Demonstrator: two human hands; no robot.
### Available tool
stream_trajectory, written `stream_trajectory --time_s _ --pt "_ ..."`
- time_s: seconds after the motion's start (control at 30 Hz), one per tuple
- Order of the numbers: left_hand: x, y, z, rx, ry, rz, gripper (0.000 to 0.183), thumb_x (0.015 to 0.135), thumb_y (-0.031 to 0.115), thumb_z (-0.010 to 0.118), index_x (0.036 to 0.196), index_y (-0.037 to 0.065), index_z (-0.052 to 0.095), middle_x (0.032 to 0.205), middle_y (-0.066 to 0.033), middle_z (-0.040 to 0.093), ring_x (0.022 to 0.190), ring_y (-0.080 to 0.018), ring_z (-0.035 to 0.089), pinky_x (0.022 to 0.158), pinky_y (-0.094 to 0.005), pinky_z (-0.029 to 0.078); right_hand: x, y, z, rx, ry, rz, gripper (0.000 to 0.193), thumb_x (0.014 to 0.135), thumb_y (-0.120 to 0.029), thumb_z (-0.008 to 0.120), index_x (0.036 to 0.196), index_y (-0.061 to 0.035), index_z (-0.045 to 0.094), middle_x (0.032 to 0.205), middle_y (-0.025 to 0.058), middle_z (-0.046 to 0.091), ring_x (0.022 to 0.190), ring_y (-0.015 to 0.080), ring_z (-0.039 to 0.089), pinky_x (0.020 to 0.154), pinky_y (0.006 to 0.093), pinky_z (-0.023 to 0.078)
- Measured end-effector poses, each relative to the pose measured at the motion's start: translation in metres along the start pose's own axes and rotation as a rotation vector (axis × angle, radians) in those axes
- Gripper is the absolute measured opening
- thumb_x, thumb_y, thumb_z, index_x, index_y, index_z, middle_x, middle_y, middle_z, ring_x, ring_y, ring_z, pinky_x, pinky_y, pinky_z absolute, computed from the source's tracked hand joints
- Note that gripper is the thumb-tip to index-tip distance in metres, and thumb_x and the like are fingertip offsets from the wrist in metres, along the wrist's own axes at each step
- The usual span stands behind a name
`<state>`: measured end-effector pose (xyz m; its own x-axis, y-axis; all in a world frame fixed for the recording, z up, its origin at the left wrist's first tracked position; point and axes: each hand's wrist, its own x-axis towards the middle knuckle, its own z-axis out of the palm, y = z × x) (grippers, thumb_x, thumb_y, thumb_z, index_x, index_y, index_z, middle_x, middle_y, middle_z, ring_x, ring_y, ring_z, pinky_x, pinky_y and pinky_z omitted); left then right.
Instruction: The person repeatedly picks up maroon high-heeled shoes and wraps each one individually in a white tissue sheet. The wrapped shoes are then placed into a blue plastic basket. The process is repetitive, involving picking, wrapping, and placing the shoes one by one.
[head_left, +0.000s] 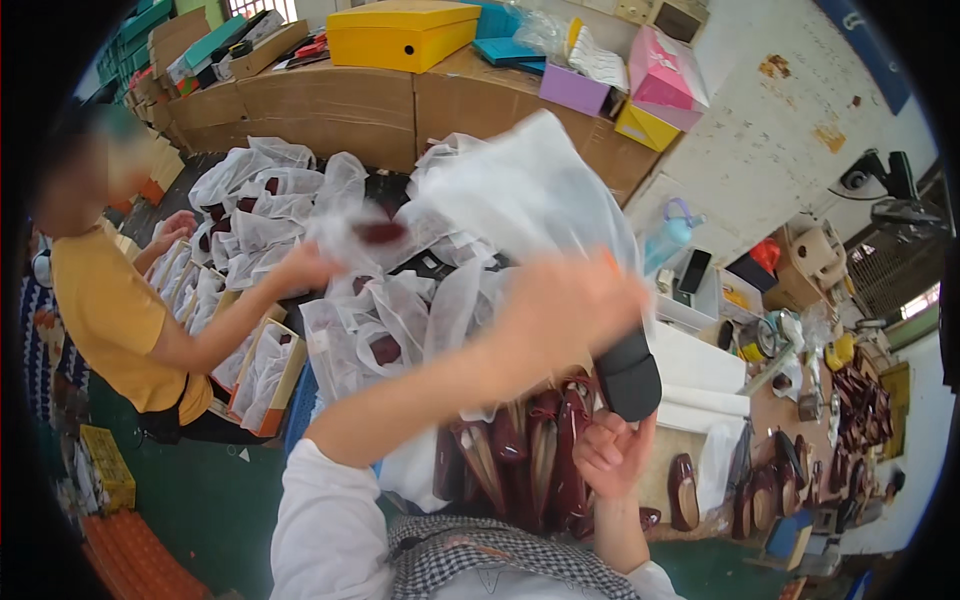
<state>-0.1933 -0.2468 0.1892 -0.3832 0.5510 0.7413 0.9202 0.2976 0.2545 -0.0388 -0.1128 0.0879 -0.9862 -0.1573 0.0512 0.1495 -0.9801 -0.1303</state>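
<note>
Across the counter (pixel 657 462), white-bagged shoes (pixel 240 228) lay heaped, a cardboard barrier (pixel 320 115) behind them. Co-worker in yellow (pixel 105 290) stood at left, one arm reaching toward a blurred bag (pixel 342 235). Glossy dark red shoes (pixel 510 435) were packed side by side close to the wearer. Above that row, a loose white bag (pixel 520 175) billowed up and leftward from the wearer's hands. Left hand (pixel 580 310): blurred, at the bag, just above the held shoe (pixel 630 380); fingers seemed closed, but on bag, shoe or both, could not tell. Right hand (pixel 612 457): lower, fingers curled, touching the shoe's black end; firm pinch not certain. Shoe itself sat between the two hands, black underside showing, the rest hidden by left hand and bag. Judgement on the bagging: best done with the lower end propped, the bag's mouth spread wide, and thin cloth eased rather than yanked, lest it tear or bunch.
</note>
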Motion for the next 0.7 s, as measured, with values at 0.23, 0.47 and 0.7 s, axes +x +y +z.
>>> stream_trajectory --time_s 0.23,0.47,0.7 --pt "-0.130 -0.005 0.098 -0.095 -0.097 0.003 0.020 0.080 0.029 0.062 0.093 0.014 0.063 0.087 0.0019 0.059 0.060 -0.0096 0.060 0.045 -0.0232 0.046 0.036 -0.005 -0.101 -1.510 0.599 -0.304 0.039 0.089 -0.033 0.053 0.118 -0.0068 0.052 0.111 0.0112 0.059 0.105 0.0266 0.057 0.089 0.0390 0.045" --pt "-0.143 -0.224 0.125 0.286 -0.738 -0.650 0.021 0.078 0.033 0.061 0.086 0.013 0.061 0.080 -0.0070 0.062 0.071 -0.0280 0.062 0.059 -0.0412 0.050 0.079 -0.015 -0.154 -2.478 0.244 0.254 0.035 0.076 -0.022 0.064 0.103 -0.0006 0.057 0.093 0.0225 0.060 0.083 0.0401 0.058 0.071 0.0448 0.048" --pt "-0.248 -0.424 0.157 0.412 -0.667 -1.200 0.117 0.053 0.033 0.084 0.146 0.018 0.014 0.123 -0.0173 0.052 0.111 -0.0345 0.053 0.096 -0.0454 0.040 0.076 -0.033 -0.127 -2.275 0.219 0.359 0.038 0.078 -0.018 0.066 0.111 -0.0013 0.057 0.089 0.0184 0.061 0.082 0.0357 0.059 0.072 0.0425 0.048"
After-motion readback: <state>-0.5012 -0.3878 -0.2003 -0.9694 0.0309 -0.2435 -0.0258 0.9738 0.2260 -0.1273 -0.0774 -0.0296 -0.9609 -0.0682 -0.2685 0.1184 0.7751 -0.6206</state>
